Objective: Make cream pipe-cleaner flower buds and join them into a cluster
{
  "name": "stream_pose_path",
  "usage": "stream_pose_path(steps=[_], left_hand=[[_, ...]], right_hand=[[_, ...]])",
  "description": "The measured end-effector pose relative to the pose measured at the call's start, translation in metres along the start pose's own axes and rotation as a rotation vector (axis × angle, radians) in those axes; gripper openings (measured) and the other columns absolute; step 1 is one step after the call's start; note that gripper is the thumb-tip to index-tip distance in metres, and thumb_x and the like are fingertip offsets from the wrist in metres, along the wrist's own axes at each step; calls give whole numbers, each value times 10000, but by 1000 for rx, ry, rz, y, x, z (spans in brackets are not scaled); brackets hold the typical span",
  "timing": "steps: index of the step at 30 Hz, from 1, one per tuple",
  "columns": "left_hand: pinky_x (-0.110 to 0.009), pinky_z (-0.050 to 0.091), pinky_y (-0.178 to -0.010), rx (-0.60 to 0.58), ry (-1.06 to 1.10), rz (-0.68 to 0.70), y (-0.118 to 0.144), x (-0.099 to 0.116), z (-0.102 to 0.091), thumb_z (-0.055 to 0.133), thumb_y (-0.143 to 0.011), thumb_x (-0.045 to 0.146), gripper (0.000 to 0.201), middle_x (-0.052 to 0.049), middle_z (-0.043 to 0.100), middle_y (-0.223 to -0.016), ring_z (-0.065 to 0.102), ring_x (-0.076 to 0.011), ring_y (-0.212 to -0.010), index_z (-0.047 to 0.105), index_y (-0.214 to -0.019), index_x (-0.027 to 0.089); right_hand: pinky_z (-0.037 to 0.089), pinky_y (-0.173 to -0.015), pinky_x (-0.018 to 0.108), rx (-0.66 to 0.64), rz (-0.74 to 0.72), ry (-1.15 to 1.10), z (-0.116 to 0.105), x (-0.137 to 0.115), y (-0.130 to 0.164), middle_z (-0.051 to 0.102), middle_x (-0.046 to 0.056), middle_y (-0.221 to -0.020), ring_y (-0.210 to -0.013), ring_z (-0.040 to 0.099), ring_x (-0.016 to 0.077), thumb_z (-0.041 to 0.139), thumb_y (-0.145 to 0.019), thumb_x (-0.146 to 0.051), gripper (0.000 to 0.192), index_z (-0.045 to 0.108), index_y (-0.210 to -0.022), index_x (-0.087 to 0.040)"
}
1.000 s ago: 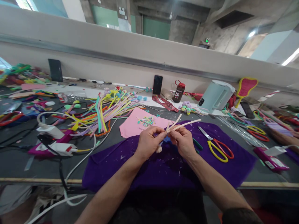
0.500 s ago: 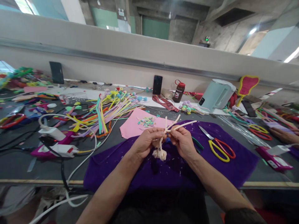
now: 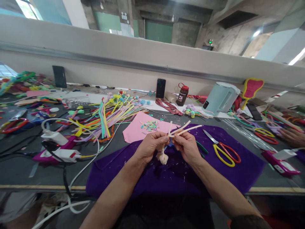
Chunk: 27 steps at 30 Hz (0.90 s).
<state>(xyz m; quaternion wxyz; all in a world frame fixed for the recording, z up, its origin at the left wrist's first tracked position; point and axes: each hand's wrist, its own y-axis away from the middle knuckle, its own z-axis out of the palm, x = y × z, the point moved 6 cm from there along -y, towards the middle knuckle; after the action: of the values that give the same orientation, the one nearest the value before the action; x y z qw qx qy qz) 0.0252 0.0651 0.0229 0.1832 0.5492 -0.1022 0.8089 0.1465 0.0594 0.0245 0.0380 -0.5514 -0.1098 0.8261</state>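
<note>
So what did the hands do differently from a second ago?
The fluffy cream knot dropped down to hang in view below the left hand; a second ago it was mostly hidden. Both hands, the right hand too, still pinch the cream stems. The scissors and purple cloth stayed put.

Even, soft daylight fills the workbench scene, with brighter sources overhead: a ceiling lamp (image 3: pixel 256 33) glows at upper right, a strip light (image 3: pixel 296 58) burns out to white at the right edge, and a window (image 3: pixel 26 9) flares at upper left. Shadows are faint and diffuse; only the near table edge (image 3: pixel 43 187) and the space beneath it fall dark. The wide lens bows the long partition wall (image 3: pixel 119 54) and stretches the frame's corners. The centre is sharp, while the far left clutter softens. The purple cloth (image 3: pixel 228 171) reads richly saturated, without glare.
</note>
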Motion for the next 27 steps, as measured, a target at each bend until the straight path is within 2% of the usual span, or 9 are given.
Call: stream_pose_path(steps=[4,8,13,17,22,27], left_hand=[[-184,364,-542,1,33,11,-1,-1,0,686,-663,244,146,-16,599,-601,510,-77,-546,633,-647,109],[-182,349,-511,-48,86,-15,-1,-3,2,673,-658,226,137,-17,583,-577,500,-76,-526,625,-621,104],[-172,263,-416,-84,137,-122,1,-9,5,672,-637,218,122,-3,545,-503,461,-68,-445,611,-626,113],[-175,251,-412,-63,90,-106,1,-9,4,675,-642,226,141,-11,559,-530,436,-55,-429,600,-614,110],[-176,246,-408,-31,16,-76,1,-8,2,675,-649,251,153,2,555,-538,418,-50,-427,603,-628,118],[-170,239,-381,-70,28,-188,4,-12,5,689,-610,245,152,-6,558,-508,418,-48,-396,621,-624,109]], right_hand=[[247,-340,172,-41,47,10,0,3,-2,593,-6,-539,-361,401,41,640,-699,-201,69,627,-690,-134],[241,-337,168,-67,107,-2,-1,8,-4,585,-10,-527,-365,392,47,664,-669,-199,80,610,-686,-143],[241,-347,165,-127,77,-42,-1,8,-6,526,-36,-510,-365,343,37,659,-656,-179,83,595,-699,-148],[245,-358,163,-198,108,-38,2,12,-5,535,-32,-546,-389,377,44,687,-651,-240,168,586,-760,-161],[250,-363,161,-178,102,-10,-1,12,-5,530,-31,-537,-393,366,38,719,-636,-261,176,584,-682,-157],[275,-367,177,-218,53,133,-5,5,-8,557,-10,-540,-411,410,57,735,-595,-262,172,625,-637,-137]])
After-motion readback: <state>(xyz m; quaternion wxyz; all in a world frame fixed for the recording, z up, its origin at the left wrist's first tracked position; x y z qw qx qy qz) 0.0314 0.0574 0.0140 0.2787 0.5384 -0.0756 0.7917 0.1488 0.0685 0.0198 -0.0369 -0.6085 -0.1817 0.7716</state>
